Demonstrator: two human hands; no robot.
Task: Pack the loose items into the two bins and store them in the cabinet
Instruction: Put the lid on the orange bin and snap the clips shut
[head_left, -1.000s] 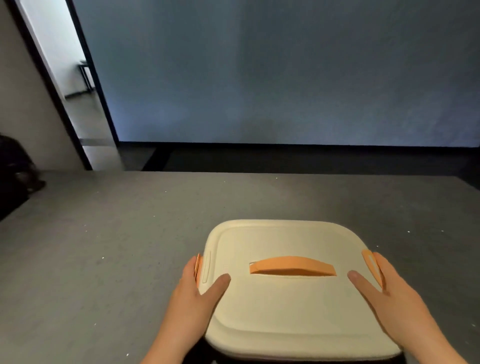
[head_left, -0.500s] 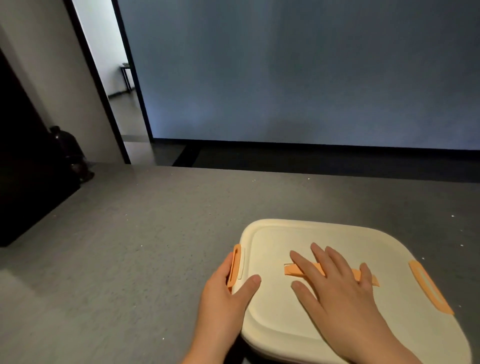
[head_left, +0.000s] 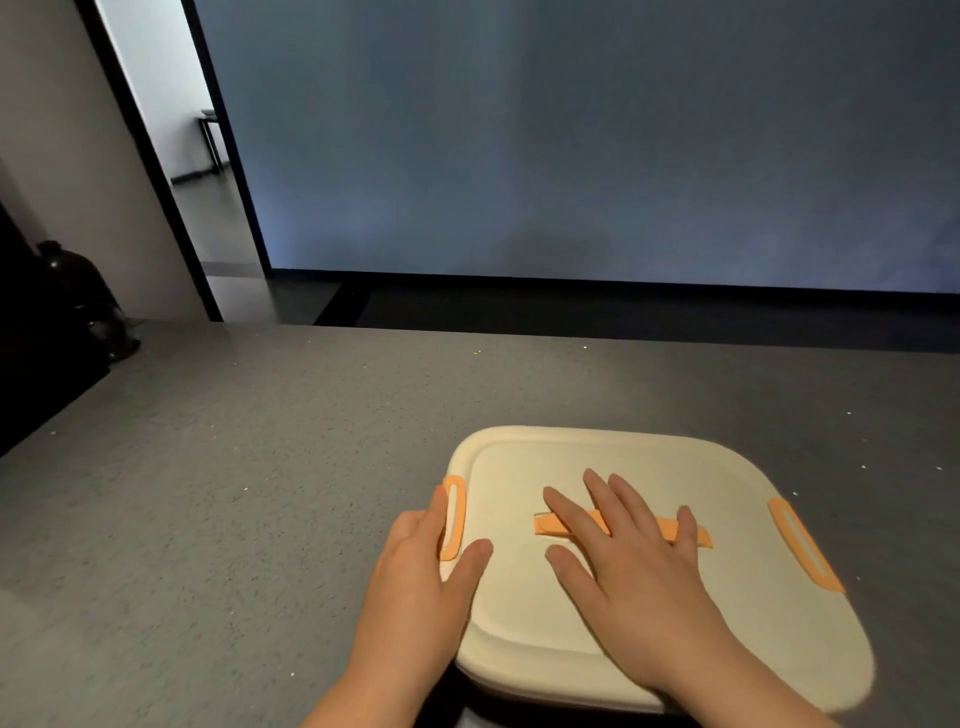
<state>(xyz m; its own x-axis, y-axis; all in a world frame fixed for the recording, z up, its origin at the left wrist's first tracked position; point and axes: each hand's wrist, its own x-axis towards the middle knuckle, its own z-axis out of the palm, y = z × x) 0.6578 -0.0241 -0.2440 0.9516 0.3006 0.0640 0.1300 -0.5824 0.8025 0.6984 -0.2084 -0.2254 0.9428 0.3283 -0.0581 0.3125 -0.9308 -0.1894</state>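
Cream lidded bin (head_left: 675, 613) sits on the grey countertop (head_left: 234, 493), right hand (head_left: 631, 566) flat with fingers extended across the orange lid handle (head_left: 691, 532), left hand (head_left: 431, 566) clasping the left clip (head_left: 453, 519), evidently seating the lid.

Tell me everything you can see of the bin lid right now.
The bin lid is cream, smooth, plastic-looking, rounded-square, lying flat and closed on the grey counter. An orange handle lies across its centre, orange clips at both sides. The right hand rests flat over the handle; the left hand grips the left clip.
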